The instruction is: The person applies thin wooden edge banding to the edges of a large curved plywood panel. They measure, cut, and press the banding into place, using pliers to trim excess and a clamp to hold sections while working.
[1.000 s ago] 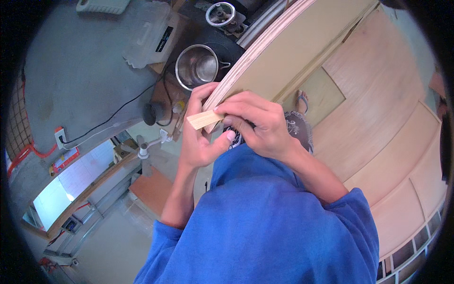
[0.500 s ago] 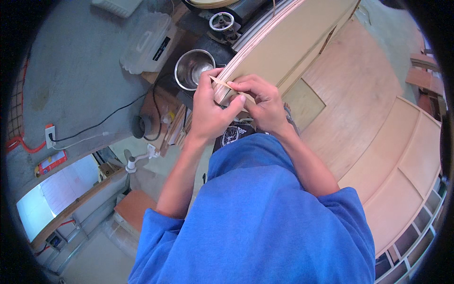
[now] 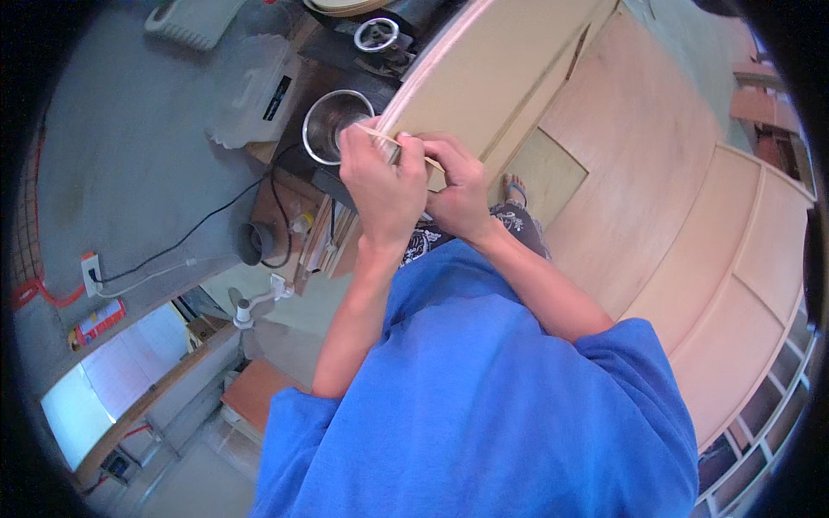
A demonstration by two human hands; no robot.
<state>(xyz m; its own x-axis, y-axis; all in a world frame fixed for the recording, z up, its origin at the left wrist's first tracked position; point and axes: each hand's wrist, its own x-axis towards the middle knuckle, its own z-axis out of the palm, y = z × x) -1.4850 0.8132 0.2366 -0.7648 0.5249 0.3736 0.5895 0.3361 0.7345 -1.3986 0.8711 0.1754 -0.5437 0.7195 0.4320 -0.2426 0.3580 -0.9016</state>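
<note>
My left hand (image 3: 384, 186) and my right hand (image 3: 458, 186) are close together at the near end of a long pale wooden panel (image 3: 484, 82). Both have their fingers closed on a thin, pale, narrow strip (image 3: 377, 134), whose left end shows above my left hand. Whether it is wood or tape I cannot tell. My fingers hide much of the strip and the panel's near corner. Just left of my left hand stands a round steel pot (image 3: 332, 121).
A machine handwheel (image 3: 376, 35) lies beyond the pot. To the left are a clear plastic bin (image 3: 250, 95) and a black cable (image 3: 199, 211). Thin wood offcuts (image 3: 324, 246) stand below the pot. Large framed panels (image 3: 717, 259) fill the right side.
My left hand has turned so its back shows more, with its thumb now near the right fingers. The view has shifted, and a sandalled foot now shows right of my right hand.
</note>
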